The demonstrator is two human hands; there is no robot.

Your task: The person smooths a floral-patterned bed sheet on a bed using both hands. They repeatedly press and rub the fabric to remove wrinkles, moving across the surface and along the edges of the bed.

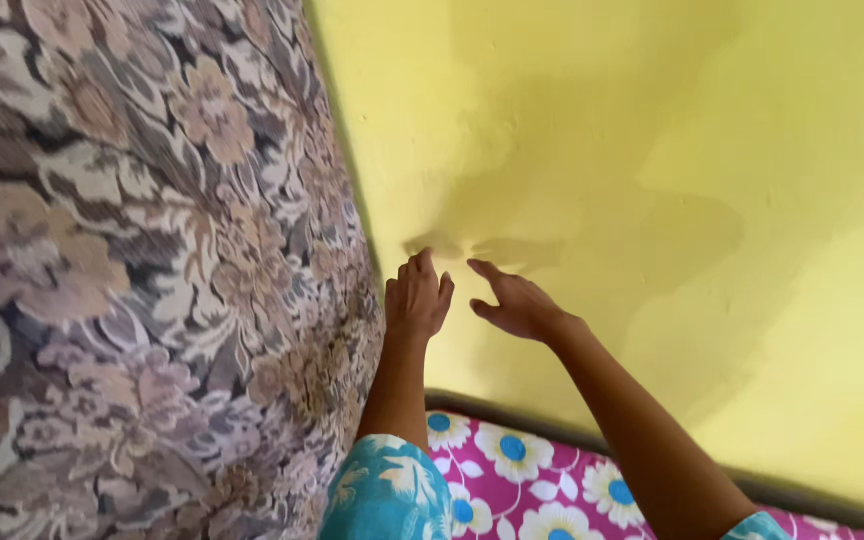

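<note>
Head view, looking down along both forearms toward a wall. The left hand [417,297] is raised with its back to the camera, fingers [422,265] loosely curled and close together, holding nothing; it sits just beside the right edge of the floral upholstered mattress [142,270], which stands tilted on its side and fills the left half of the view. Whether the hand actually touches the fabric edge cannot be told, since the contact side is hidden. The right hand [517,305] is spread, fingers apart, thumb pointing toward the left hand, also holding nothing, its fingertips near or at the yellow wall [652,150], where both hands cast shadows. Below the forearms lies a pink sheet with white-and-blue flowers [512,470], bordered by a dark edge strip [802,492] along the wall. A turquoise patterned sleeve [387,495] covers the left upper arm.
</note>
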